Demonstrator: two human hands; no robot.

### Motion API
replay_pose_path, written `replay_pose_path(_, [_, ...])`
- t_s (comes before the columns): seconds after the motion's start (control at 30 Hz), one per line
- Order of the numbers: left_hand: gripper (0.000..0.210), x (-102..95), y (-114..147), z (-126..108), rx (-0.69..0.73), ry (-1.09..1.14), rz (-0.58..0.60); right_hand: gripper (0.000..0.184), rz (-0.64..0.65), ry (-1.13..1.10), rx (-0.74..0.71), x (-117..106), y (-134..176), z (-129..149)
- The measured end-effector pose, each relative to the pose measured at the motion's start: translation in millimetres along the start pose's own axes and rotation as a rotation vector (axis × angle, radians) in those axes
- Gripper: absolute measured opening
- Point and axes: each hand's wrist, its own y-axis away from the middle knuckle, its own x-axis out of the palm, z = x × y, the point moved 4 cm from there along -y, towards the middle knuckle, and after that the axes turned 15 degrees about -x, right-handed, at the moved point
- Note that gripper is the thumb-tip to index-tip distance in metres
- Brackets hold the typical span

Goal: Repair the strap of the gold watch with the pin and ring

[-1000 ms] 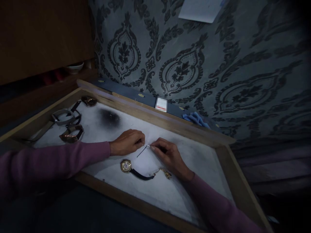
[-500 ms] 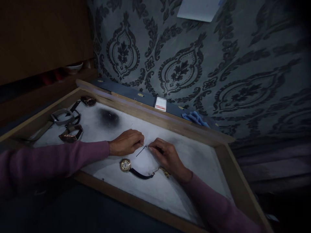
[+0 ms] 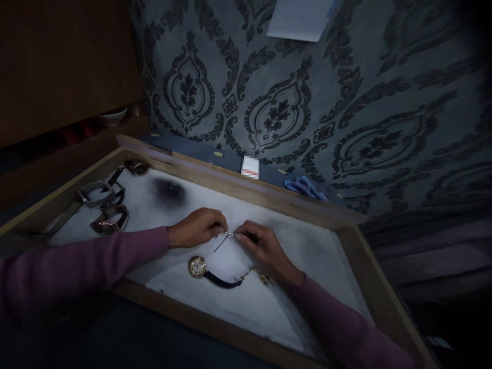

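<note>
In the head view my left hand (image 3: 200, 227) and my right hand (image 3: 265, 243) are closed in fingertip pinches, facing each other. A short, thin silver pin (image 3: 229, 233) spans the small gap between them. From it a slim dark strip (image 3: 221, 243) slants down to the left; what it is, I cannot make out. Just below, on the white surface, lies a gold-rimmed wristwatch (image 3: 197, 267) with a dark strap (image 3: 223, 281) running to the right. A gold-coloured clasp (image 3: 263, 277) sits beneath my right wrist, linked to the strap's end.
A shallow wooden-sided tray (image 3: 246, 195) surrounds the work. Several watches lie at its left end, among them a grey-banded one (image 3: 96, 193) and a rose-gold one (image 3: 109, 223). Behind the far side are a blue cloth (image 3: 305, 187) and a small white box (image 3: 250, 167).
Both hands keep their pinch, and the silver pin between them shows more clearly. The whole view has shifted slightly; the wristwatch lies as before.
</note>
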Motion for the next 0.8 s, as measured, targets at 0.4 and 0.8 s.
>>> replay_pose_path(0.4, [0.006, -0.3, 0, -4, -0.055, 0.053, 0.048, 0.019, -0.029, -0.088, 0.046, 1, 1, -2])
replay_pose_path(0.8, [0.010, -3.7, -3, -3, -0.111, 0.272, -0.003, 0.029, -0.377, -0.663, 0.407, 7, 1, -14])
